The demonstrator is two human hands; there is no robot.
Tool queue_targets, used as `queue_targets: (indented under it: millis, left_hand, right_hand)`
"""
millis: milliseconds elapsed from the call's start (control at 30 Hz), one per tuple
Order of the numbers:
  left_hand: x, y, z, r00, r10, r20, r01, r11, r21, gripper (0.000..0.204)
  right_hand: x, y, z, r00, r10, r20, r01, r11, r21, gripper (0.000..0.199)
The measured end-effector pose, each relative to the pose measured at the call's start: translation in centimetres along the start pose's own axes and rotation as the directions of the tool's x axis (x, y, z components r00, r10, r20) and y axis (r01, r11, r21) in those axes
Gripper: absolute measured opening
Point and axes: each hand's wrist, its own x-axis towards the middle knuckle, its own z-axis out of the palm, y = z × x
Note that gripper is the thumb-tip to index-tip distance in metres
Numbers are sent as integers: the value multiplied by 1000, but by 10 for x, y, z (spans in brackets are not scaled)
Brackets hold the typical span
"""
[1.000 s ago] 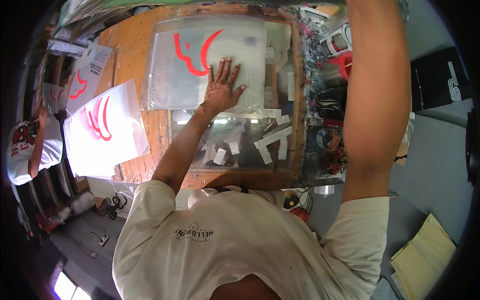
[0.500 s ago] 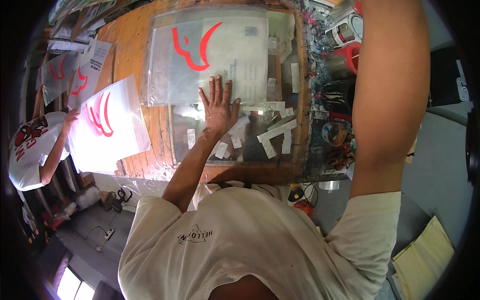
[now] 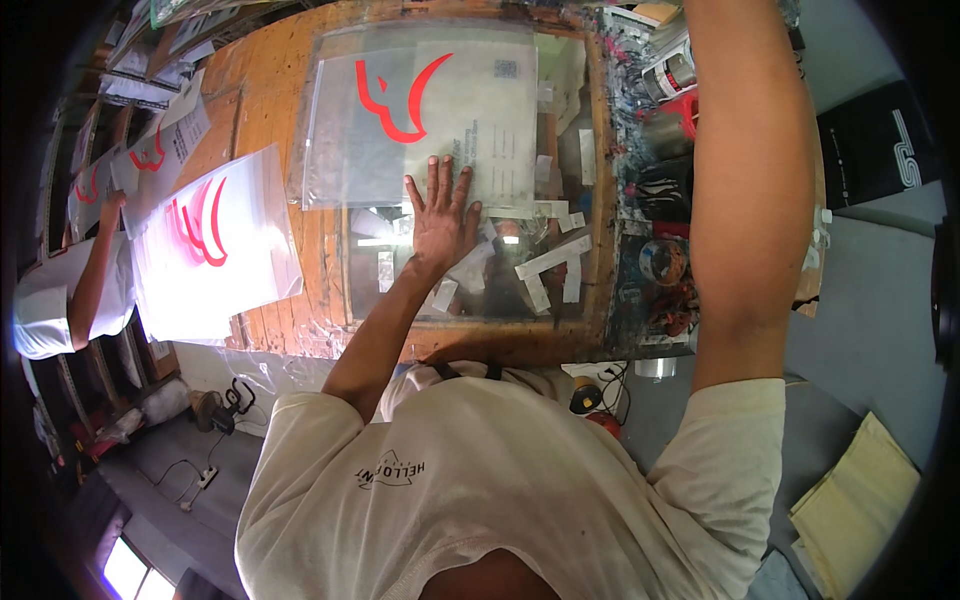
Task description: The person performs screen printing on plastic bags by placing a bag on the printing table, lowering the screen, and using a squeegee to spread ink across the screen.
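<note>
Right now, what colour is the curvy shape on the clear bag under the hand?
Red. The curvy mark on the clear bag beneath the left hand shows best in the head view.

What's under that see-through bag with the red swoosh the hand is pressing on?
Under the clear bag lies a glass-topped wooden table. The left hand presses the bag's near edge. White paper strips show on the glass beside it. What lies beneath the bag's printed middle is hidden.
</note>
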Motion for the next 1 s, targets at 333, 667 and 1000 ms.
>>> queue_targets:
  millis: [333,667,1000]
  left_hand:
    - [-3,5,-20,998,-9,-60,-5,974,-228,54]
    - [-74,54,-156,768,-357,532,181,-675,-715,67]
    - [-85,20,-57,454,-475,753,359,-676,-643,60]
  right_hand:
    - [-24,-4,4,996,83,24,-85,991,101,52]
    - [-227,-31,201,999,8,41,-11,997,79,22]
    - [-264,-23,251,871,140,470,-271,936,224,54]
